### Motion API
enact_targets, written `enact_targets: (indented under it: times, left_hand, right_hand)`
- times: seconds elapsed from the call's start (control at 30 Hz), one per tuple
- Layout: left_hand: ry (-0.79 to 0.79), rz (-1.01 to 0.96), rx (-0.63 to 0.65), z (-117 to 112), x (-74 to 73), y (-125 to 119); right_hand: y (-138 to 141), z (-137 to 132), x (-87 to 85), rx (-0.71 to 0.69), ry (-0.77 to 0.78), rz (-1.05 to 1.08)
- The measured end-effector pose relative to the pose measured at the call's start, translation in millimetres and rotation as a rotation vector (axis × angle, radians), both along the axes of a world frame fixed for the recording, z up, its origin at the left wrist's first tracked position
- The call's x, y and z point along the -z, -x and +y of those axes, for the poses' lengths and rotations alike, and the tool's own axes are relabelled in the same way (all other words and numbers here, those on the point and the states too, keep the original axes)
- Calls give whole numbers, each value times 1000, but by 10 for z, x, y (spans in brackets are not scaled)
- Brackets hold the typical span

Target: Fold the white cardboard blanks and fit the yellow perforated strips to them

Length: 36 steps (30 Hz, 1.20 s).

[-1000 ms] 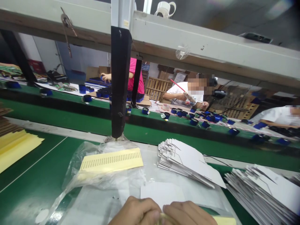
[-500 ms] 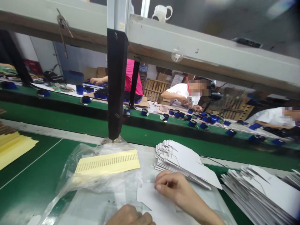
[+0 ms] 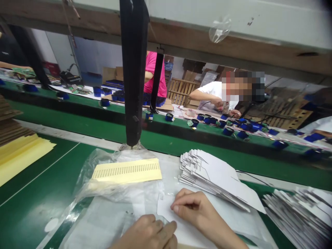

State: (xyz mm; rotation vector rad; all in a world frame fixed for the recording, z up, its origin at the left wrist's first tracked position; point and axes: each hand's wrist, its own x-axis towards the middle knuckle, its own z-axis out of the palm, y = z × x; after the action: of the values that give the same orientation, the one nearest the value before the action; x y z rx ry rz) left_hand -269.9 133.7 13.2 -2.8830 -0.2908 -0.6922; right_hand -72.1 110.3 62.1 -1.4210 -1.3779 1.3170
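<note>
Head view: both hands (left [image 3: 147, 231], right [image 3: 193, 209]) press open-gripped on one white card [image 3: 181, 231], beside two stacks [image 3: 218, 176].

At a green counter [image 3: 38, 193], a worker's right hand [image 3: 193, 209] and left hand [image 3: 150, 233] press fingertips onto a flat white card blank [image 3: 171, 216] lying on clear plastic [image 3: 109, 221]. A fanned stack of white blanks [image 3: 215, 174] sits just beside; a yellow label sheet [image 3: 127, 171] rests nearby. Across the conveyor, other people handle blue parts [image 3: 228, 131].
</note>
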Motion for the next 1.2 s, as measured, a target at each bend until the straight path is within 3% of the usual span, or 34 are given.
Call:
enact_targets:
  times: [0.1, 0.3, 0.5, 0.77, 1.2]
  left_hand:
    - [22, 17, -1, -19, -59, -1]
    - [66, -17, -6, -45, -98, -1]
    - [84, 26, -3, -52, -191, 13]
    - [92, -17, -9, -66, -172, 6]
    - [105, 6, -15, -50, -206, -12]
  right_hand:
    - [0, -12, 27, -42, 32, 14]
    - [-46, -12, 102, 45, 180, -89]
    - [-10, -25, -4, -12, 315, -17]
    - [14, -11, -65, 5, 332, 18]
    - [34, -9, 55, 57, 240, -54]
